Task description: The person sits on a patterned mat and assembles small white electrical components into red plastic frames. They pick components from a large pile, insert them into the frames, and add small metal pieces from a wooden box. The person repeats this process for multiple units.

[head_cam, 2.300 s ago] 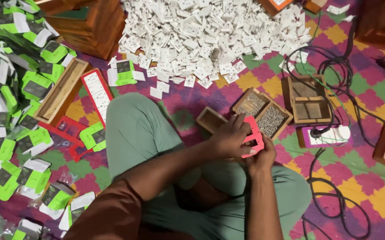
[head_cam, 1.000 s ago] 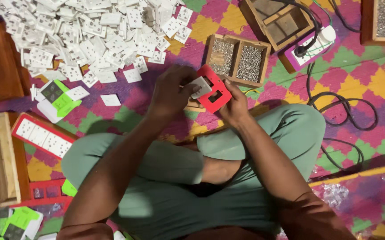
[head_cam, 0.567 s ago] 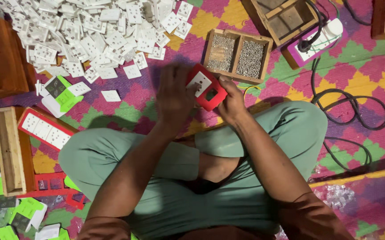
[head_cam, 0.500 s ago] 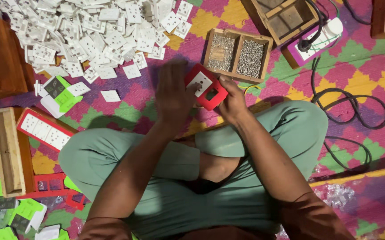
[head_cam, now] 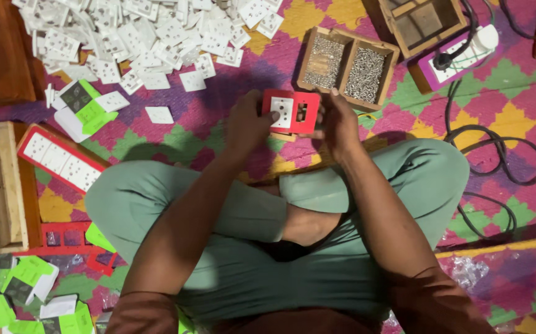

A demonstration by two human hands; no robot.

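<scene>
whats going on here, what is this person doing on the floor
A person sits cross-legged on a patterned mat, holding a red frame in both hands. The left hand presses a white socket insert into it; the right hand grips the other edge. Just beyond lies a wooden box of screws, with a heap of white inserts further left.

your left hand (head_cam: 247, 124) and right hand (head_cam: 340, 124) are raised together in front of your crossed legs, fingers curled inward, forearms angled toward each other.

Dim warm light from above, soft shadows, corners darker, slightly blurred
</scene>
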